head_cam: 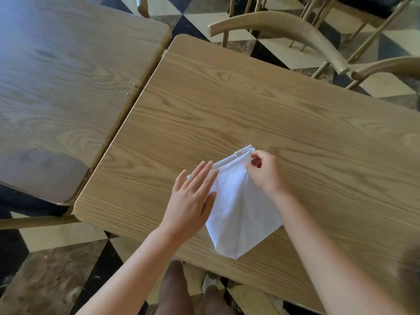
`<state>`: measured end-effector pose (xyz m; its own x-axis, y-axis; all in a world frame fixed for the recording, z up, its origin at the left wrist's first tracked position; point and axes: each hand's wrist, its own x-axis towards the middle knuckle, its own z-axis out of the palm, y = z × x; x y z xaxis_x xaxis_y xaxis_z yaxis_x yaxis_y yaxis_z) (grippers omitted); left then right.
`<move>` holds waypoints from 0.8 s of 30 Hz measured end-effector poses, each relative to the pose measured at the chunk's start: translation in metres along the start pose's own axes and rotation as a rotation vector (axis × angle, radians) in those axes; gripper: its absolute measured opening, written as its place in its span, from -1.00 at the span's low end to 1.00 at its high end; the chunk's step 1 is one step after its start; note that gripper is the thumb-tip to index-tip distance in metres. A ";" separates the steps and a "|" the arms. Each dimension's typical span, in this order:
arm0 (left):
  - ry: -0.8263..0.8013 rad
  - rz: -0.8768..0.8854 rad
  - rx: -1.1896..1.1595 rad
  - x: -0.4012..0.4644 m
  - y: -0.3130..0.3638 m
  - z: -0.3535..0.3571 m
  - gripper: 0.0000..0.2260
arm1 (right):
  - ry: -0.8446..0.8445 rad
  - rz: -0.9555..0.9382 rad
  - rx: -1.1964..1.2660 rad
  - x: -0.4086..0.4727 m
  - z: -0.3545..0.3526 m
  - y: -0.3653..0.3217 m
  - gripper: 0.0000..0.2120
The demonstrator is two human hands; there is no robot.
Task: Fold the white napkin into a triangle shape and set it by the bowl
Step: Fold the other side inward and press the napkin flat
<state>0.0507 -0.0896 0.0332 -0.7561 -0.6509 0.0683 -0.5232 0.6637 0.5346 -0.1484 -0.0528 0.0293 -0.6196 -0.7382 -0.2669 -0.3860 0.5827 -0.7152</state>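
White napkin (238, 210) lies folded on wooden counter (250, 105), near its close edge, one point toward viewer, layered hems at far end. Left hand (193, 198) flat on napkin's left side, fingers straight and together, palm down. Right hand (266, 171) at napkin's far right corner, fingertips curled, pinching layered hem. Napkin sits between both hands. Second wooden counter (68, 76) to left, just beside. Curved wooden chairs (284, 26) beyond, checkered floor (63, 237) below.
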 end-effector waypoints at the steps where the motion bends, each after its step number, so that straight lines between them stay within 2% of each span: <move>1: -0.016 0.058 0.060 0.000 -0.001 0.009 -0.58 | 0.020 0.001 -0.067 0.007 0.000 0.000 -0.91; 2: -0.016 0.102 0.103 0.000 -0.003 0.018 -0.58 | 0.036 -0.003 -0.130 0.012 0.000 0.000 -0.97; 4: 0.016 0.152 0.149 -0.001 -0.005 0.032 -0.59 | 0.052 -0.024 -0.229 0.021 0.000 0.000 -0.96; 7: 0.004 0.146 0.186 -0.002 -0.003 0.048 -0.57 | 0.127 -0.105 -0.374 0.027 0.001 0.003 -0.97; 9: -0.044 0.109 0.223 -0.002 0.000 0.057 -0.55 | 0.199 -0.163 -0.437 0.027 0.002 0.006 -0.81; 11: -0.091 0.054 0.246 -0.002 0.001 0.061 -0.53 | 0.241 -0.280 -0.538 0.024 0.004 0.013 -0.56; 13: -0.109 0.013 0.246 -0.001 0.002 0.063 -0.51 | 0.179 -0.471 -0.679 0.020 0.006 0.023 -0.45; 15: -0.082 -0.009 0.253 0.001 0.002 0.063 -0.48 | 0.024 -0.568 -0.729 0.018 0.011 0.035 -0.46; 17: -0.047 -0.033 0.271 0.010 0.005 0.063 -0.47 | -0.083 -0.538 -0.735 0.017 0.015 0.045 -0.48; 20: -0.070 -0.040 0.300 0.026 0.010 0.066 -0.47 | -0.114 -0.498 -0.746 0.018 0.019 0.050 -0.47; 24: -0.174 0.090 0.282 0.009 0.013 0.075 -0.50 | -0.121 -0.491 -0.734 0.020 0.019 0.050 -0.45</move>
<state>0.0071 -0.0594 -0.0221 -0.8470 -0.5288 -0.0534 -0.5213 0.8070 0.2775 -0.1665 -0.0448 -0.0240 -0.2084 -0.9686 -0.1358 -0.9553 0.2314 -0.1840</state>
